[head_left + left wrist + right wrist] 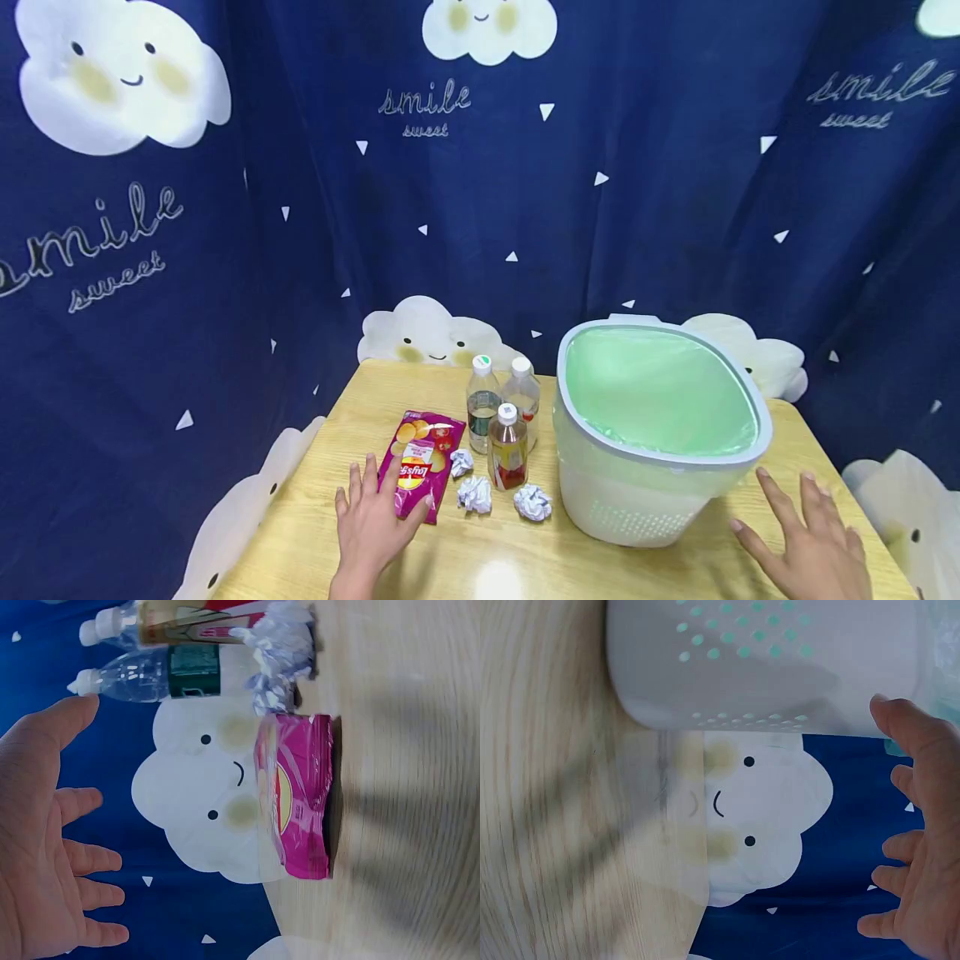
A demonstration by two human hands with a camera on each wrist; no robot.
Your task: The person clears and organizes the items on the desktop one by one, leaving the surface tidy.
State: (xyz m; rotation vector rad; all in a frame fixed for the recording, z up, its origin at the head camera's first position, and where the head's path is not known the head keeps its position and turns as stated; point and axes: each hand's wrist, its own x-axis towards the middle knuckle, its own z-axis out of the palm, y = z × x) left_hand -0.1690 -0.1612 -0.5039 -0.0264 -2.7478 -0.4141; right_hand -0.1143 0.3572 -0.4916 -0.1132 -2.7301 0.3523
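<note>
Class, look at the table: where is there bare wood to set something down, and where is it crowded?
Bare wood runs along the near edge of the table, between the left hand and right hand. Crowded: chip bag, bottles, paper balls beside the bin.

My left hand [372, 521] lies palm down at about seven o'clock, fingers spread and straight. My right hand [806, 542] hovers flat at five o'clock, fingers splayed, gripping nothing.

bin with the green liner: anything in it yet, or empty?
Empty as far as shown: the head view looks into the bin and only smooth green liner shows; its very bottom is hidden by the near rim.
</note>
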